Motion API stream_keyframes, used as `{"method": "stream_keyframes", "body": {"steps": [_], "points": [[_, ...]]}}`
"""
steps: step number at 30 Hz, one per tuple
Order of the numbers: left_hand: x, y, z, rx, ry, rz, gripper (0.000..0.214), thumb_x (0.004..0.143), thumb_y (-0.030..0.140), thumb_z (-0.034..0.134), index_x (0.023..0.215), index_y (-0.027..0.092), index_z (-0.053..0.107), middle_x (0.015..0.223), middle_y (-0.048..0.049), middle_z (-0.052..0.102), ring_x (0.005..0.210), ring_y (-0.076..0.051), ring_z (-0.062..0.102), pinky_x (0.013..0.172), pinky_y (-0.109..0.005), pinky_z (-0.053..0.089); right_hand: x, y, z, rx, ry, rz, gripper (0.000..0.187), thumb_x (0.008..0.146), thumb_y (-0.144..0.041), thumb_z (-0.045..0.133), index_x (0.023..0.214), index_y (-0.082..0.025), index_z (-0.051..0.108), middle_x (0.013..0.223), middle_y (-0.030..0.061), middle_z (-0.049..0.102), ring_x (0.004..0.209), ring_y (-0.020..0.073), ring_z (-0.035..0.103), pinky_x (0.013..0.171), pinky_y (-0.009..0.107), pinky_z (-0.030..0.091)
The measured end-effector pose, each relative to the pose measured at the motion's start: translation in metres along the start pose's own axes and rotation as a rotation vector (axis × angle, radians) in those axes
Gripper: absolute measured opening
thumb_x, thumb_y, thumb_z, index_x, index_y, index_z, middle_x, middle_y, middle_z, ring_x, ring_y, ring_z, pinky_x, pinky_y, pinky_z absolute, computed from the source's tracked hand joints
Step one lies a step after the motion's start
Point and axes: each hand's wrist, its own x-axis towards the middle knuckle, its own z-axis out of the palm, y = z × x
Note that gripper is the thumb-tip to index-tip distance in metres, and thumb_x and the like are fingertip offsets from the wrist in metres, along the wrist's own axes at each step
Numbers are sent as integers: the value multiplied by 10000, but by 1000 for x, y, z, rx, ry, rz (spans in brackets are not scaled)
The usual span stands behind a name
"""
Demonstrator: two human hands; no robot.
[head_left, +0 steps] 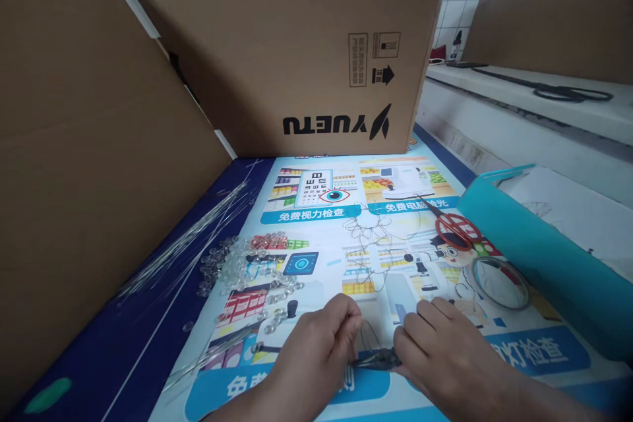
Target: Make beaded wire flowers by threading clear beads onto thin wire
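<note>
Low at the middle of the head view, my left hand (321, 349) is closed in a pinch. A thin wire (366, 328) curves up between the two hands, and its ends are hidden by my fingers. My right hand (440, 339) is wrapped round a pair of pliers (378, 360), whose dark jaws point left to my left fingertips. Whether the jaws grip the wire cannot be made out. Beyond my hands lie several bent wire shapes (368, 231). Clear round beads (232, 260) are heaped and scattered to the left.
Straight wires (198, 231) lie along the left, with more wires (212, 351) nearer me. Red-handled scissors (457, 231) and a round clear-rimmed dish (500, 282) are on the right, beside a teal box (539, 250). Cardboard panels (277, 46) stand behind and at left.
</note>
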Motion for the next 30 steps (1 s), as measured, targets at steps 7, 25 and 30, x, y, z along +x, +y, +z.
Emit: {"method": "stream_keyframes", "body": {"steps": [7, 25, 30], "points": [[-6, -7, 12, 578, 222, 372, 212, 930, 203, 296, 841, 208, 488, 561, -3, 622, 472, -179, 583, 467, -252, 397, -4, -6, 2, 22, 0, 79, 327, 720, -468, 706, 740, -217, 497, 684, -12, 554, 629, 196, 455, 619, 339, 260], [0, -5, -4, 577, 132, 188, 217, 941, 258, 330, 886, 208, 534, 593, -29, 641, 515, -203, 595, 484, -268, 352, -6, -2, 12, 197, -78, 172, 274, 725, -427, 716, 792, -212, 561, 765, 1, 604, 725, 212, 529, 686, 340, 319], [11, -1, -31, 433, 35, 6, 238, 941, 318, 343, 858, 215, 541, 738, -20, 656, 658, -196, 597, 585, -265, 387, -4, 13, 6, 182, -122, 242, 185, 727, -350, 716, 774, -211, 603, 768, 17, 620, 736, 225, 545, 678, 343, 328]]}}
